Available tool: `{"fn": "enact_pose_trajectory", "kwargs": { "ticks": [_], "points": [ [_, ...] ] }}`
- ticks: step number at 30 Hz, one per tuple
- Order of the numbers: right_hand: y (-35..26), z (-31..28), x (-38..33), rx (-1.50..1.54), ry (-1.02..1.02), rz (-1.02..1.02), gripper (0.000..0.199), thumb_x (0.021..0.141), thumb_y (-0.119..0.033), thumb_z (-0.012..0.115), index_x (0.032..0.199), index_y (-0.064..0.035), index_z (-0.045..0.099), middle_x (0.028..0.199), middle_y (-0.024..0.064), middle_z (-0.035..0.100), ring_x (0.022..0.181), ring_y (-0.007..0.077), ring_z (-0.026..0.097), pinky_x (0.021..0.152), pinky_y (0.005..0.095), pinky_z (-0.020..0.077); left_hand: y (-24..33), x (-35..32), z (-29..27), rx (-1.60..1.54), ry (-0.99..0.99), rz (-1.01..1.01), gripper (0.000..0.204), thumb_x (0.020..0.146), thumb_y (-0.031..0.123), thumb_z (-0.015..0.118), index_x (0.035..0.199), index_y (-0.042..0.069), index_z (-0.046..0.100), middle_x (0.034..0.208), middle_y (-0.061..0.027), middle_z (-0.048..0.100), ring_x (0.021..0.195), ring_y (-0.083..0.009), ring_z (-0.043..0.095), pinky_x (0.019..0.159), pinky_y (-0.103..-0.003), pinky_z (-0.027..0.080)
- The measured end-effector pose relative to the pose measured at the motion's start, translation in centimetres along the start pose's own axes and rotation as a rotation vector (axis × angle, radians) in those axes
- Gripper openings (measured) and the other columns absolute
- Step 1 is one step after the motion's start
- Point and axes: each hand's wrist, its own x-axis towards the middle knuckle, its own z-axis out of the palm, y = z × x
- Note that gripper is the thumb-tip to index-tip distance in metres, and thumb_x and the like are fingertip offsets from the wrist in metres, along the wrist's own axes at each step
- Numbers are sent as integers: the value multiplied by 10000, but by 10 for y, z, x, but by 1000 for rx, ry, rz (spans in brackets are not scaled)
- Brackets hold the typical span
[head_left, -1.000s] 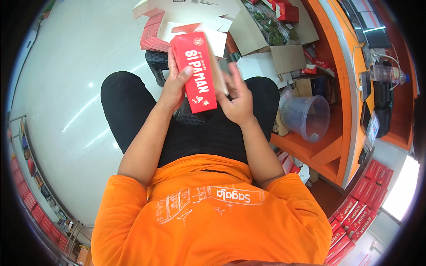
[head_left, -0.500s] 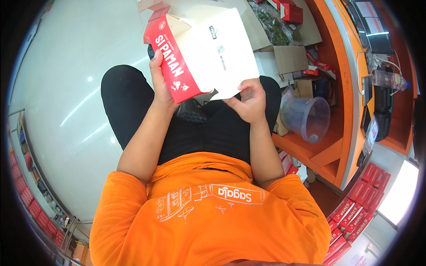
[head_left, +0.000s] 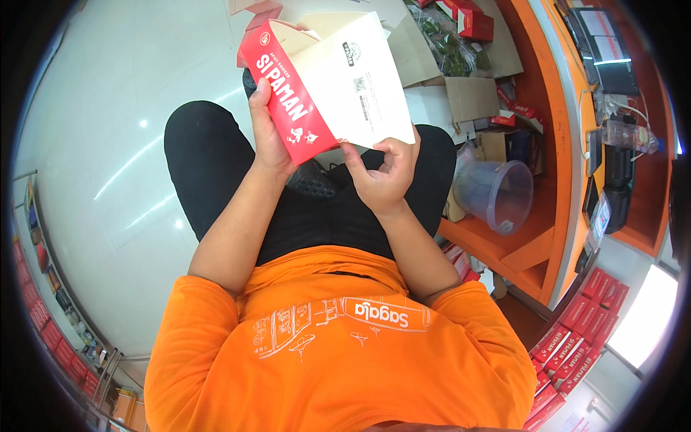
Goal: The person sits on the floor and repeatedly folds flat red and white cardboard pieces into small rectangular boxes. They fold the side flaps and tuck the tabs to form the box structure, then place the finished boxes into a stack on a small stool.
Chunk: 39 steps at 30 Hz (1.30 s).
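A partly folded cardboard food box (head_left: 317, 79) is held up in front of my knees, with a red printed side on the left and a cream-white panel facing up. My left hand (head_left: 270, 137) grips its red side, thumb on top along the outer edge and the other fingers hidden behind it. At the near edge, my right hand (head_left: 385, 173) is closed, thumb at the corner where red meets white and bent fingers at the white panel's lower edge. Loose flaps stand up at the box's far end.
On the right is an orange shelf (head_left: 529, 248) holding a clear plastic tub (head_left: 497, 194). An open carton (head_left: 471, 99) beyond my right knee contains leafy greens in plastic. Stacked red boxes (head_left: 576, 338) stand at the lower right, and more goods line a rack (head_left: 54, 317) at the left.
My right hand has slid left along the near edge, its thumb now at the red corner. That corner's white flap no longer sticks out, and the box has tilted slightly.
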Motion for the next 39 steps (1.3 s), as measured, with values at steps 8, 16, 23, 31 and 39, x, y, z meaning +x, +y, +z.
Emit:
{"fn": "enact_pose_trajectory", "kwargs": {
  "ticks": [8,16,23,31,39],
  "points": [
    [-10,-2,10,-21,-137,-156,522,747,32,857,1136,-115,542,1382,249,499,1315,393,507,1055,405,443,2,-3,3,-15,45,37,772,976,636,453,1422,7,423,1288,-203,650,1100,-250,721,871,-389,648],
    [2,0,-8,601,-167,351,829,825,90,745,1556,-124,417,1549,225,415,1405,312,476,1119,390,415,2,-1,-5,-172,-22,-16,737,989,609,477,1449,34,434,1331,-166,633,1155,-247,691,931,-409,613],
    [-1,-6,3,136,-489,98,878,790,-5,791,1561,-50,373,1629,230,284,1449,361,378,1183,437,316,-3,-5,-6,-191,-55,-33,765,993,624,441,1468,25,426,1323,-186,633,1146,-272,692,953,-424,600],
    [4,-5,3,228,-181,217,987,736,-157,895,1508,5,302,1381,180,446,1287,312,498,1087,427,420,-20,-11,1,146,-37,2,910,950,729,514,1543,92,247,1479,-113,464,1327,-239,525,1024,-472,514],
    [51,-43,20,974,105,847,597,1012,-430,533,1448,-25,484,1399,98,590,1314,217,542,1107,405,405,-1,11,-24,456,-33,313,607,1096,460,440,1570,96,333,1510,-100,435,1275,-189,507,992,-324,461]
  ]
}}
